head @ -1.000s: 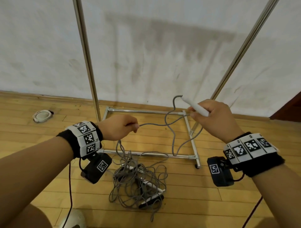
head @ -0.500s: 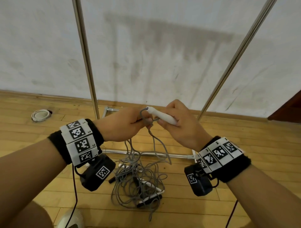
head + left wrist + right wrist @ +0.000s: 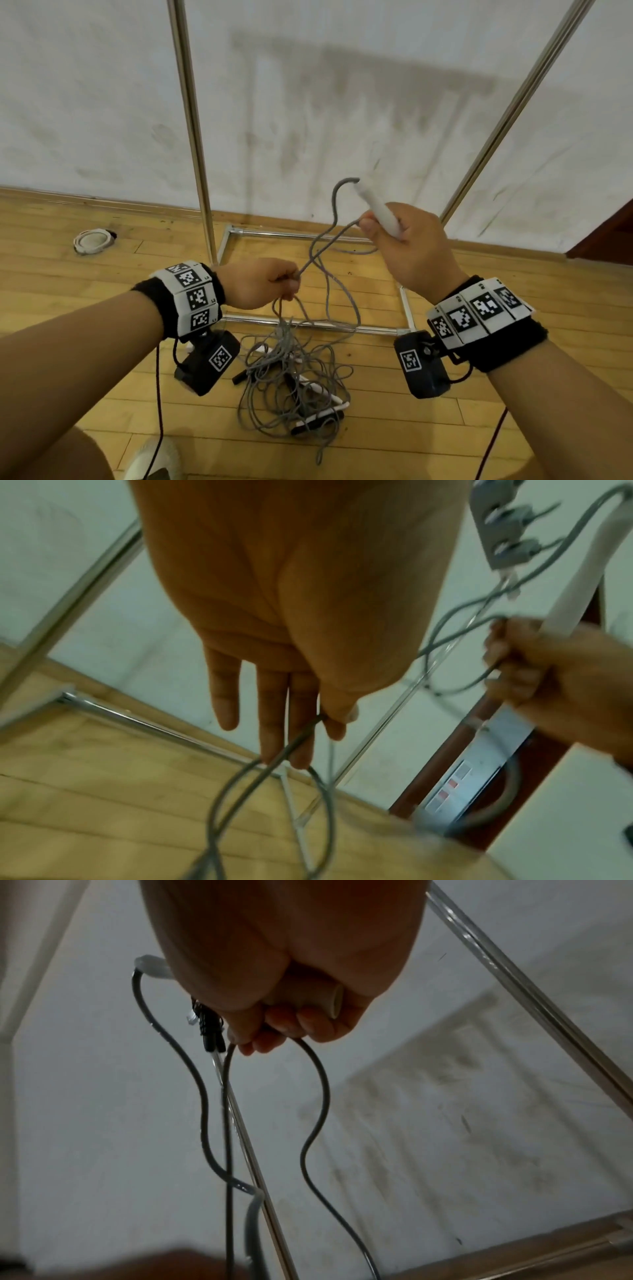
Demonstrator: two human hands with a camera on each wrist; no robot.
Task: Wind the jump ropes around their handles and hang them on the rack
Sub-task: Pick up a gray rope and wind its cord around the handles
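Note:
My right hand (image 3: 404,240) grips a white jump-rope handle (image 3: 378,213) that points up and to the left, and it also pins a loop of the grey rope (image 3: 334,219) against it. In the right wrist view the handle's butt end (image 3: 334,1000) shows between the curled fingers. My left hand (image 3: 270,286) is lower and to the left. Its thumb and fingers pinch the same rope (image 3: 301,737), which runs down to a tangled pile of ropes and handles (image 3: 298,383) on the floor. The metal rack (image 3: 191,120) stands behind both hands.
The rack's base frame (image 3: 308,323) lies on the wooden floor just beyond the pile, with slanted poles (image 3: 513,102) rising on the right. A round white object (image 3: 92,241) sits by the wall at left. My shoe (image 3: 154,459) is at the bottom edge.
The hands, together at the handle half a second ago, have drawn apart: the left moved down-left along the rope, and the right lifted the handle up and to the right.

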